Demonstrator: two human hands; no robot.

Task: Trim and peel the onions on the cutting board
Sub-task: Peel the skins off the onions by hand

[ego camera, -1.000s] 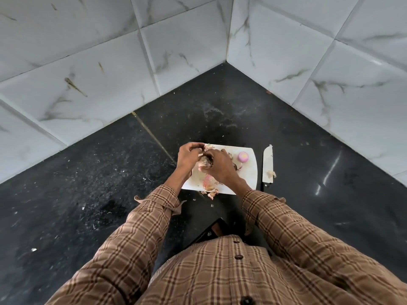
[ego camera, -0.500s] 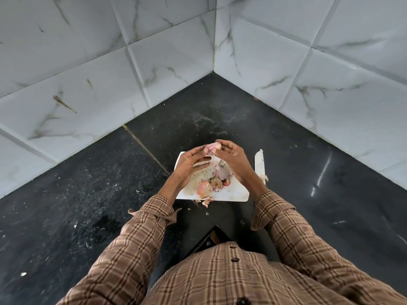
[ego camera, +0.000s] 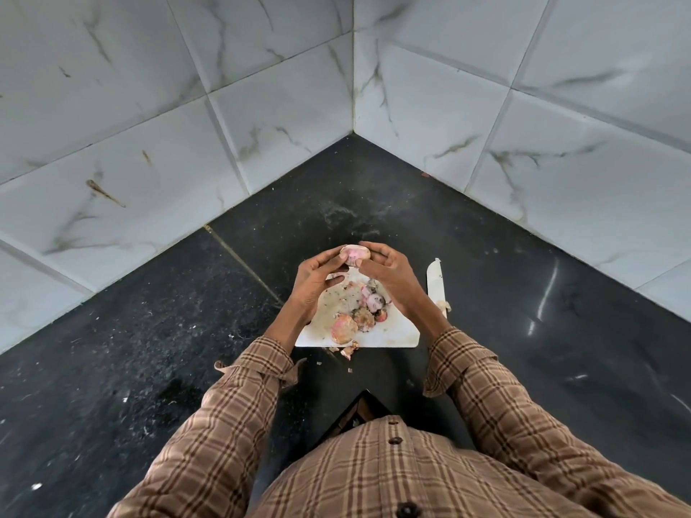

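Observation:
A pink, mostly peeled onion (ego camera: 354,254) is held above the far edge of the white cutting board (ego camera: 396,336). My left hand (ego camera: 313,282) grips its left side and my right hand (ego camera: 392,279) pinches its right side, thumb pressed on the front. On the board lie an unpeeled reddish onion (ego camera: 343,328), a brownish onion (ego camera: 364,317), pink pieces (ego camera: 374,300) and loose skins. A white knife (ego camera: 435,284) lies on the counter just right of the board, partly hidden by my right wrist.
The board sits on a black stone counter (ego camera: 168,330) in a corner of white marble-look wall tiles (ego camera: 261,87). Onion skin scraps (ego camera: 349,351) lie off the board's near edge. My plaid sleeves fill the foreground.
Both hands lifted the onion from low over the board to above its far edge, and more of its pink flesh shows. The camera tilted, so the board sits lower in view.

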